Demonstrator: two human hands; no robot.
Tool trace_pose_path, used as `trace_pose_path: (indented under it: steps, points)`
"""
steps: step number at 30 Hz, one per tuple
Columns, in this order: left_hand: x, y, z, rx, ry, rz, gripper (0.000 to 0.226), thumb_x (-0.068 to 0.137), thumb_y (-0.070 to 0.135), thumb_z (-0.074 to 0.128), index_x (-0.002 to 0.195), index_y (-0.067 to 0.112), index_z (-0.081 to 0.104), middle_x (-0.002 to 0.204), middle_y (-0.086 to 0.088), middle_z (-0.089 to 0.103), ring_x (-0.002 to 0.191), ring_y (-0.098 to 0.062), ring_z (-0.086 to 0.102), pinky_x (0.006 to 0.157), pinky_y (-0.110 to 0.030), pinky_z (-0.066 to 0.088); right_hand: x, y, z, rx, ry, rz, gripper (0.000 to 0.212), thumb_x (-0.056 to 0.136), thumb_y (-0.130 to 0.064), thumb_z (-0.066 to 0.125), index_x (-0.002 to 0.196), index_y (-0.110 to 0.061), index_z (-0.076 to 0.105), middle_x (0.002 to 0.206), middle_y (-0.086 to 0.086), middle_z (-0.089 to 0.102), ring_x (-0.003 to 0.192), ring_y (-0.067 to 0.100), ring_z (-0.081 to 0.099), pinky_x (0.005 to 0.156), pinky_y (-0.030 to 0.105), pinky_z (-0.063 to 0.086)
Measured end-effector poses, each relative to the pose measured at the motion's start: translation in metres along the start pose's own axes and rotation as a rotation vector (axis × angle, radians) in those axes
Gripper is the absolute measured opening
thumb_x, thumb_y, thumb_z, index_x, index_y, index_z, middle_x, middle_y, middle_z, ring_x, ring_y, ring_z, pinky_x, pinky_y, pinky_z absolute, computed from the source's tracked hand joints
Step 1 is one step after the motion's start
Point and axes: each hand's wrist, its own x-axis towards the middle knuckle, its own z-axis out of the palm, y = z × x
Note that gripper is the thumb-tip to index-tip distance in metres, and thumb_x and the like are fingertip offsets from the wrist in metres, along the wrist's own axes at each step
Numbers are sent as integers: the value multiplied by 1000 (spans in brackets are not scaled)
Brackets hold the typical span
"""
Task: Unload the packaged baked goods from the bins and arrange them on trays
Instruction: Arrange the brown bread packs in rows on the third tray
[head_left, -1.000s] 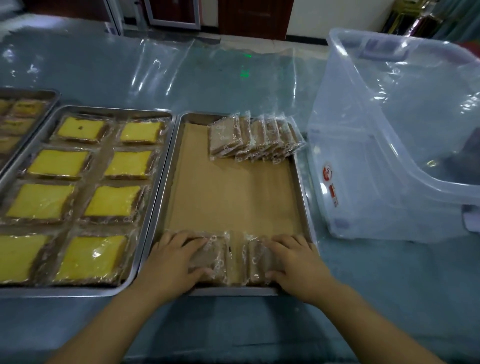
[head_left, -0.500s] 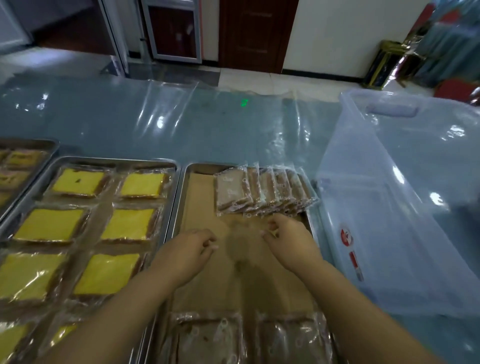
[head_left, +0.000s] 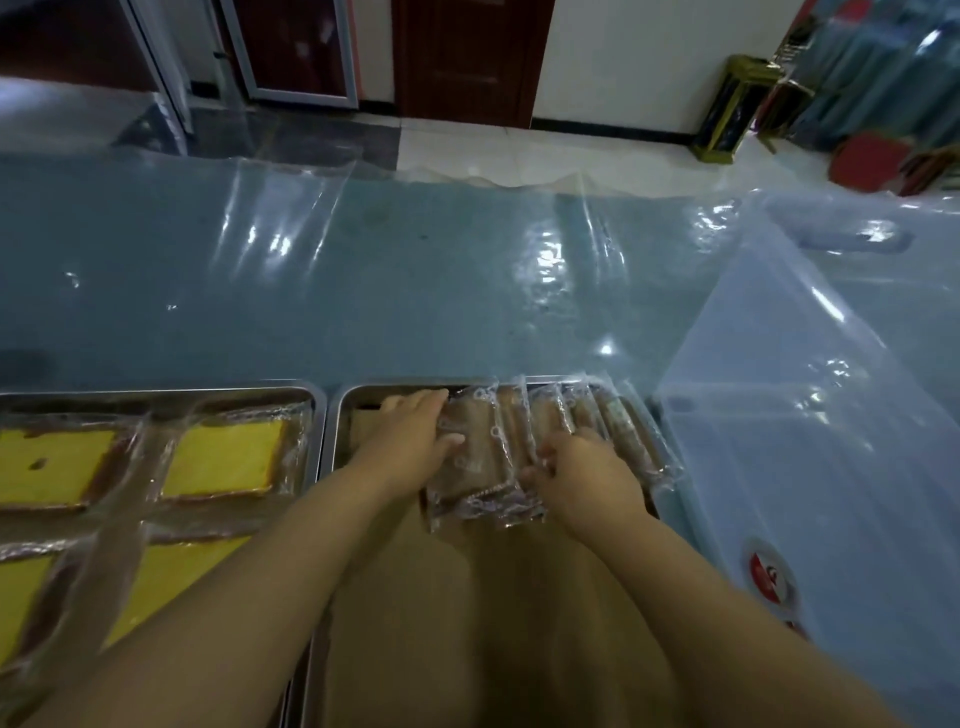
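While both hands are reaching to the far end of the middle tray (head_left: 337, 415), the row of brown packets (head_left: 483, 467) is standing there on edge, each packet leaning on the next and spanning from the tray's middle to its right rim. The left hand (head_left: 410, 441) is lying flat against the leftmost packet, its fingers (head_left: 428, 400) stretched out nearly straight toward the far rim and the thumb resting across the wrapper. The right hand (head_left: 589, 480) is sitting at the near side of the row, its fingers (head_left: 550, 452) curling in among the packets and gripping them. Brown paper (head_left: 467, 597) is lining the tray floor beneath both forearms. Just to the left, the left tray (head_left: 311, 395) is holding yellow cake packets (head_left: 223, 457) laid flat. A clear bin (head_left: 805, 467) is standing on the worktop (head_left: 363, 286) immediately to the right of the middle tray, and glossy plastic film is covering the worktop.
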Motion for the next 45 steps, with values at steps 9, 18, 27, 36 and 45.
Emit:
trace_pose_path:
  steps: [9, 18, 27, 36, 45]
  points:
    - [-24, -6, -2, -70, -84, -70, 58, 76, 48, 68, 126, 24, 50, 125, 0, 53, 121, -24, 40, 102, -37, 32, -5, 9, -1, 153, 99, 43, 8, 93, -10, 48, 91, -18, 50, 81, 1, 62, 71, 17, 58, 60, 32, 49]
    - [-99, -13, -1, -378, 127, -236, 68, 69, 36, 79, 124, 25, 39, 103, 11, 55, 90, -12, 57, 64, -21, 43, -17, -7, 9, -35, 59, 17, 29, 89, -29, 60, 115, -17, 55, 120, 6, 52, 101, 26, 55, 85, 40, 50]
    - [-156, 1, 0, -128, 111, -228, 70, 77, 36, 70, 138, 27, 38, 113, -4, 45, 101, -22, 50, 82, -32, 43, -43, -7, -10, 316, 357, -43, 18, 88, -2, 45, 86, -17, 55, 78, -1, 59, 70, 17, 55, 55, 28, 38]
    - [-196, 23, 18, 356, 63, -171, 56, 75, 52, 62, 123, 27, 51, 121, -6, 40, 111, -26, 30, 92, -36, 35, -102, 55, -19, 442, 267, -38, 29, 87, 5, 41, 83, -22, 50, 79, -4, 54, 67, 10, 47, 51, 23, 31]
    - [-212, 26, 46, 153, -1, 39, 40, 93, 37, 48, 132, 29, 50, 151, -1, 27, 134, -24, 24, 107, -35, 27, -133, 79, 7, -195, 96, -159, 46, 85, -9, 53, 129, -22, 51, 140, 4, 43, 125, 29, 34, 100, 40, 37]
